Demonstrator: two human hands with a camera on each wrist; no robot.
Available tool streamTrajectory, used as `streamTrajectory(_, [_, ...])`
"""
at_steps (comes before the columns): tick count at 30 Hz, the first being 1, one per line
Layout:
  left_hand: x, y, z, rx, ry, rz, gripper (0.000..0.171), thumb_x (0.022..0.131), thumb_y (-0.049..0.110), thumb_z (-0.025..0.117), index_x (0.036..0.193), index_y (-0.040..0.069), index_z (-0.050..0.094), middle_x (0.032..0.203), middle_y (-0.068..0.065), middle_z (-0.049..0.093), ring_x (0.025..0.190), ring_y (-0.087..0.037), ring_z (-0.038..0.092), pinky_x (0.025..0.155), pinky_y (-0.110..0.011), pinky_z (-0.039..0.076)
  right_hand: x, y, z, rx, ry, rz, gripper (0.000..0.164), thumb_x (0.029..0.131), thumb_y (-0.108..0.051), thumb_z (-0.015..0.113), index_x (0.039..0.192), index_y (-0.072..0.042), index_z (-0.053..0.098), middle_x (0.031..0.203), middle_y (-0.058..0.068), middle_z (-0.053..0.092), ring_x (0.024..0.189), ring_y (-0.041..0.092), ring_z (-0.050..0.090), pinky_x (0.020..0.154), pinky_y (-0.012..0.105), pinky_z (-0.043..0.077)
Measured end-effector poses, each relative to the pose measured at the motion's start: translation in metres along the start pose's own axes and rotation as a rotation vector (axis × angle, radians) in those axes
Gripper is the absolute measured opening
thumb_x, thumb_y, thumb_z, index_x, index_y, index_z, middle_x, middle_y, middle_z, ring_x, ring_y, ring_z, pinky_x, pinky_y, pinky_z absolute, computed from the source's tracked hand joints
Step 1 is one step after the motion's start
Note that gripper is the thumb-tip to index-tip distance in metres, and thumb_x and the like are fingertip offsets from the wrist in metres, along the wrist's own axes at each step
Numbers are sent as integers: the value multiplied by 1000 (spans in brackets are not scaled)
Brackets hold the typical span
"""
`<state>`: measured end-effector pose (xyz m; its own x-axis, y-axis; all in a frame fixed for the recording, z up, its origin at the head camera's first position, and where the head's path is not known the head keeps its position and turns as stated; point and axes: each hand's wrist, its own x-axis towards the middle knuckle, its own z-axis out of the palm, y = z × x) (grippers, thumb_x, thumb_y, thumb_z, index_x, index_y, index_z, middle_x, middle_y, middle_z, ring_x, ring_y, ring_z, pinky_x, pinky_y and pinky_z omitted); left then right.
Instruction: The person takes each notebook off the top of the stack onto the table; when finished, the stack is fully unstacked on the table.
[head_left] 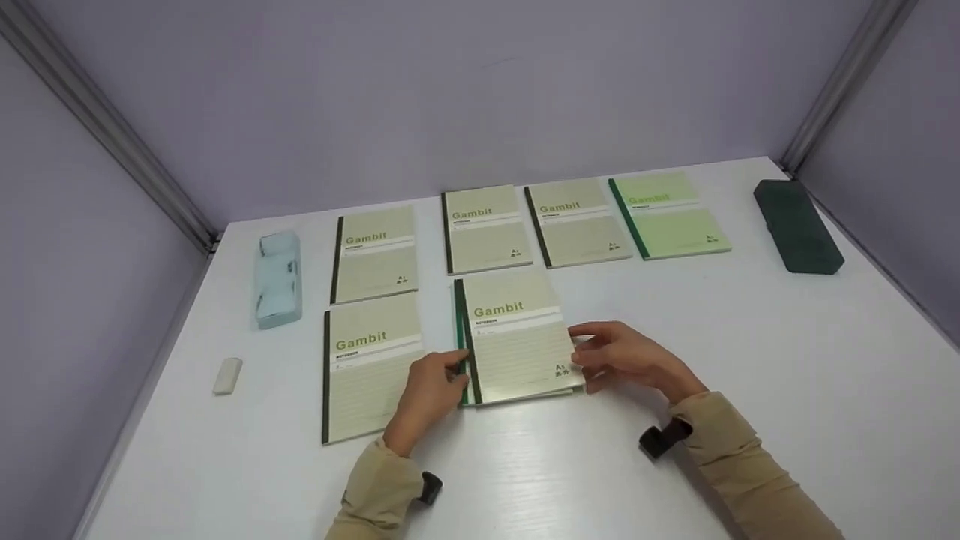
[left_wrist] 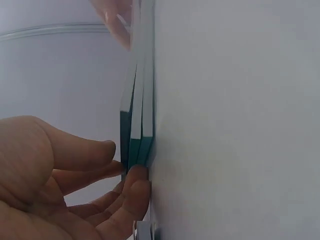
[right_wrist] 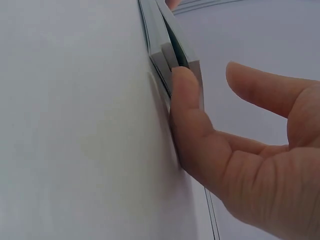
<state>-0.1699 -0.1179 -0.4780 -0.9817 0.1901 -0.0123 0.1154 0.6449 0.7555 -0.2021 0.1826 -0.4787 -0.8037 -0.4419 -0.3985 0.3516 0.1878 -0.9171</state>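
A small stack of notebooks lies at the table's middle: a beige "Gambit" notebook [head_left: 517,345] on top, with green spines [left_wrist: 140,149] of two others showing beneath it. The layers are slightly out of line. My left hand [head_left: 431,386] is at the stack's left side, its fingertips [left_wrist: 137,196] touching the spines while the thumb stays apart. At the opposite edge, my right hand [head_left: 626,356] has a finger [right_wrist: 185,87] against the page edges, its thumb raised away from them. Neither hand wraps round the stack.
Beige notebooks [head_left: 375,259] lie left of and behind the stack, with a light green notebook [head_left: 671,217] at the back right. A pale blue case [head_left: 277,281] and a white eraser [head_left: 227,375] are on the left. A dark green case [head_left: 799,225] lies far right. Walls border the table.
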Motion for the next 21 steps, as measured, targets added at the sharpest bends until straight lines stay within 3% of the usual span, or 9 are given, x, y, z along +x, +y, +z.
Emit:
streamTrajectory(3, [0, 0, 2, 15, -14, -2, 43, 83, -3, 64, 125, -8, 58, 97, -15, 63, 80, -20, 55, 71, -35, 48, 0, -1, -1, 17, 34, 11, 66, 86, -2, 68, 143, 3, 37, 105, 16, 55, 84, 23, 65, 68, 35, 56])
streamTrajectory(9, [1, 0, 2, 31, -21, 10, 11, 79, -4, 66, 89, -3, 60, 82, -11, 55, 73, -18, 48, 63, -31, 42, 1, -1, 0, 51, 21, 13, 76, 79, 5, 71, 146, -4, 34, 103, 16, 55, 87, 25, 63, 72, 39, 56])
streamTrajectory(11, [1, 1, 3, 47, -24, 12, 10, 80, -3, 66, 86, -1, 59, 81, -10, 53, 73, -18, 45, 63, -31, 39, 1, 0, 1, 54, 17, 12, 81, 78, 7, 70, 148, -7, 31, 104, 17, 58, 89, 25, 63, 74, 39, 56])
streamTrajectory(13, [1, 2, 3, 72, -24, 12, 11, 80, -2, 67, 89, -1, 61, 82, -10, 52, 76, -20, 44, 66, -33, 39, 2, 1, 3, 52, 14, 13, 85, 78, 9, 70, 150, -9, 28, 103, 17, 60, 89, 25, 63, 74, 37, 56])
streamTrajectory(16, [1, 3, 4, 115, -21, 5, 22, 80, -1, 68, 101, -6, 63, 91, -13, 54, 85, -24, 50, 75, -39, 44, 3, 1, 5, 52, 22, 13, 82, 78, 10, 69, 148, -3, 27, 99, 15, 61, 90, 22, 63, 74, 34, 56])
streamTrajectory(21, [0, 4, 4, 136, -28, 9, 44, 81, 0, 69, 122, -12, 56, 116, -25, 53, 111, -37, 51, 96, -48, 42, 3, 2, 4, 51, 11, 6, 53, 80, 9, 69, 126, 13, 43, 92, 10, 61, 85, 19, 63, 74, 31, 56])
